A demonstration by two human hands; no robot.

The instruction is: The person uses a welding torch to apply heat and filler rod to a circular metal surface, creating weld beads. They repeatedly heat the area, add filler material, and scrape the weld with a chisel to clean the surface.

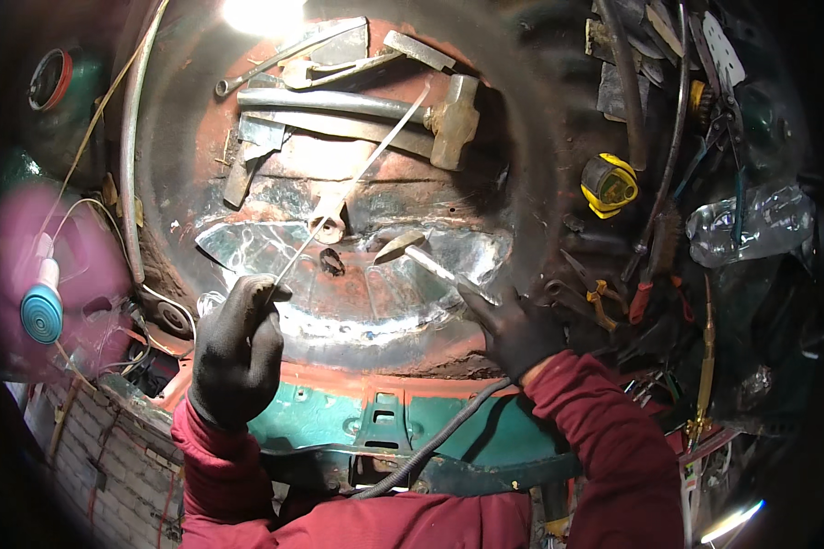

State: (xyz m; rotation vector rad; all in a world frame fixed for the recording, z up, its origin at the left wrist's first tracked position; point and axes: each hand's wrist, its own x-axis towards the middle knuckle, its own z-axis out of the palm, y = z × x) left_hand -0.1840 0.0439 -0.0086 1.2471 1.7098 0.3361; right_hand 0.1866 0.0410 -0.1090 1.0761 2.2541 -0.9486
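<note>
My left hand (240, 343), in a dark glove, is closed around the lower end of a long thin rod (375, 151). The rod slants up and right across the rusty round metal recess. My right hand (520, 331), gloved too, grips the handle of a small hammer with a pointed head (400, 246), its index finger stretched along the handle. That head rests on or hovers just over a bare metal patch (270, 249) with a bright ragged edge; contact cannot be made out. Between the hands lies a small dark ring-like piece (332, 263).
Beyond my hands lie a sledgehammer (453, 119), a wrench (275, 62) and metal scraps. To the right are a yellow tape measure (609, 186), pliers (601, 302) and a clear plastic bottle (751, 225). A dark cable (439, 439) crosses the green front panel (311, 416).
</note>
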